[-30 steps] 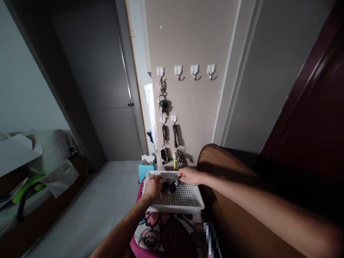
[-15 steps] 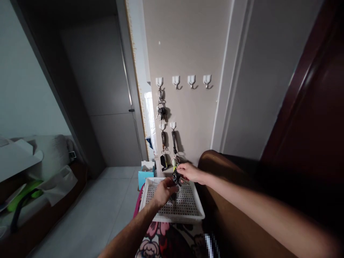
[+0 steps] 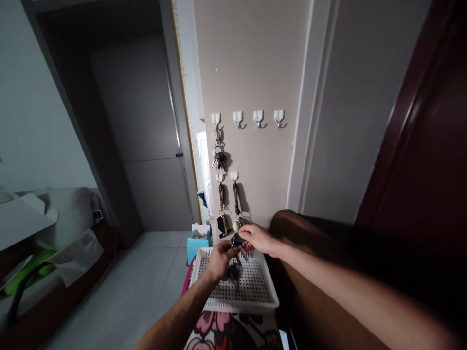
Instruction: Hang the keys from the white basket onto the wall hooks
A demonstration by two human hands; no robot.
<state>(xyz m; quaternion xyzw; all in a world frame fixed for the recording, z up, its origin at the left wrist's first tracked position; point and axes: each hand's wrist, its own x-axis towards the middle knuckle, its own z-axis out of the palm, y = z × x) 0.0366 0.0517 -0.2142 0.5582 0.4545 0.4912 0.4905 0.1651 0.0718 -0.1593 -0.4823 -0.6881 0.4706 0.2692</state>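
My left hand (image 3: 220, 259) is closed on a bunch of dark-headed keys (image 3: 234, 273), its fingers pinching near the ring. My right hand (image 3: 258, 239) meets it from the other side, thumb and fingers closed on the same bunch. Some of the keys dangle below my fingers, over a white perforated plastic basket (image 3: 251, 284). Just above my hands, a pale round charm (image 3: 237, 225) hangs from a dark strap (image 3: 236, 199) on a white wall hook (image 3: 234, 176). Fingers cover much of the ring, and whether the bunch touches the charm I cannot tell.
Several white hooks line the wall above, the leftmost holding a key bunch (image 3: 219, 159). Beside the strap hangs a black fob (image 3: 222, 224). A blue box (image 3: 197, 245) stands behind the basket, which rests on a flowered cloth (image 3: 219, 333). A brown rounded piece (image 3: 292, 228) is at right.
Both hands have drawn closer together around the keys, and the bunch has spread and hangs lower. My view has tilted slightly up.
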